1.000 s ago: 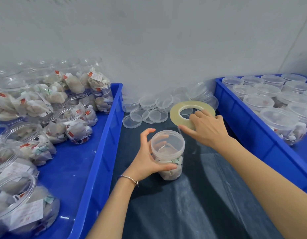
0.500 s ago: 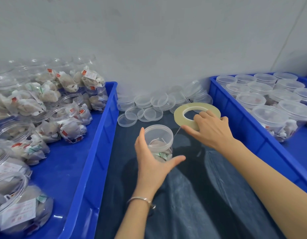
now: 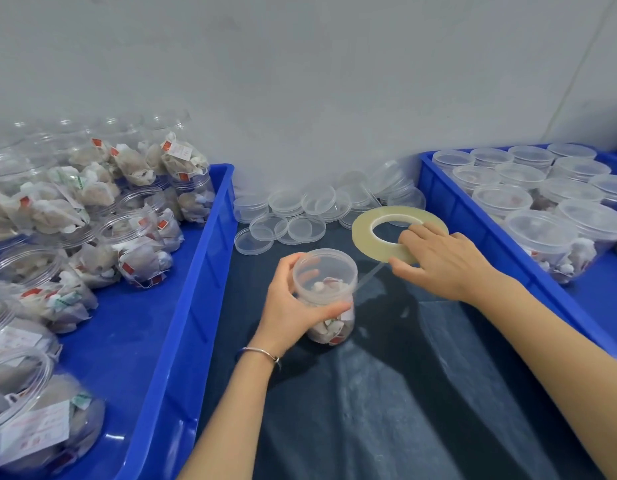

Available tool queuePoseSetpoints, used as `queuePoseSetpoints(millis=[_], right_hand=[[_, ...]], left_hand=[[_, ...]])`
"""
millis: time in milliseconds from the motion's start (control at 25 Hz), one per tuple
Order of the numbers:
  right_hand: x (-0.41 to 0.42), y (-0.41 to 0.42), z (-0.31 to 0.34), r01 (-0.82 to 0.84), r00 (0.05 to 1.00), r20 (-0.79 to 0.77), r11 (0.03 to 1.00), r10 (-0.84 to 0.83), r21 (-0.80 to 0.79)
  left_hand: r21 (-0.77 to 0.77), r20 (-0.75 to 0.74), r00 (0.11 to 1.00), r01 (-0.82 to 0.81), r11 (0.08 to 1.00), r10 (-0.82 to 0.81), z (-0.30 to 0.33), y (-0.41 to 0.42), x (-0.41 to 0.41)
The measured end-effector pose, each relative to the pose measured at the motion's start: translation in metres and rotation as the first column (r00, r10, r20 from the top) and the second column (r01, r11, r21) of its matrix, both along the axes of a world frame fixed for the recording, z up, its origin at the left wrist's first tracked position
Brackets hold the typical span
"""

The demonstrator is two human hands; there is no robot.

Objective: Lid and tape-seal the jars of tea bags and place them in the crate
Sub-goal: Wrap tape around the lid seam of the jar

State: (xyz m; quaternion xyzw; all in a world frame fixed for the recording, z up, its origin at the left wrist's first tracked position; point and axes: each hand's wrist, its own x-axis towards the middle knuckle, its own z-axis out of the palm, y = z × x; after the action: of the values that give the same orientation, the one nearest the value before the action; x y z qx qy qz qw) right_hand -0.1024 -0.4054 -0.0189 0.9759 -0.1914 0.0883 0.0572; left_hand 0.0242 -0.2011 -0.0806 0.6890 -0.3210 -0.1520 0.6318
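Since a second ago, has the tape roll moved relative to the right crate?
Yes. The tape roll, under the right hand, has shifted slightly rightward, toward the right crate's wall and away from the jar, drawing out a tape strand between them.

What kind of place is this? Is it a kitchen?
Probably not a kitchen; more likely a small packing workshop. A blue crate holds many open jars of tea bags, another crate holds lidded ones, spare lids are piled by the wall, and the right hand holds a tape roll.

left hand (image 3: 293, 306) grips the lidded jar (image 3: 326, 292); right hand (image 3: 442, 261) holds the tape roll (image 3: 373, 233), strip stretched to the jar.
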Motion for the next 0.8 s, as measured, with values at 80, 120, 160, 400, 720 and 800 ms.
queuePoseSetpoints(millis=[80,120,160,400,720,800], right_hand=[[0.003,0.001,-0.001,0.001,1.000,-0.031,0.997,0.002,0.075],[0.004,0.003,-0.001,-0.010,0.999,-0.041,0.996,0.014,0.090],[0.004,0.004,-0.001,-0.025,0.998,-0.049,0.995,0.029,0.092],[0.009,0.014,-0.002,-0.106,0.986,-0.109,0.984,0.123,0.146],[-0.002,0.023,0.002,-0.063,0.997,-0.011,0.944,0.071,0.325],[-0.001,0.034,0.001,-0.011,1.000,0.012,0.956,0.008,0.294]], left_hand=[[0.009,-0.010,0.997,0.083,0.997,-0.083,-0.001,0.002,0.002],[0.009,-0.021,0.992,0.124,0.992,-0.124,0.000,0.002,0.004],[0.012,-0.031,0.985,0.168,0.986,-0.168,0.002,0.003,0.005],[0.109,-0.055,0.934,0.357,0.928,-0.353,0.014,0.010,0.010],[0.215,0.108,0.977,0.156,0.964,-0.183,0.020,0.019,-0.015],[0.208,0.161,0.984,0.048,0.977,-0.082,0.017,0.007,-0.036]])
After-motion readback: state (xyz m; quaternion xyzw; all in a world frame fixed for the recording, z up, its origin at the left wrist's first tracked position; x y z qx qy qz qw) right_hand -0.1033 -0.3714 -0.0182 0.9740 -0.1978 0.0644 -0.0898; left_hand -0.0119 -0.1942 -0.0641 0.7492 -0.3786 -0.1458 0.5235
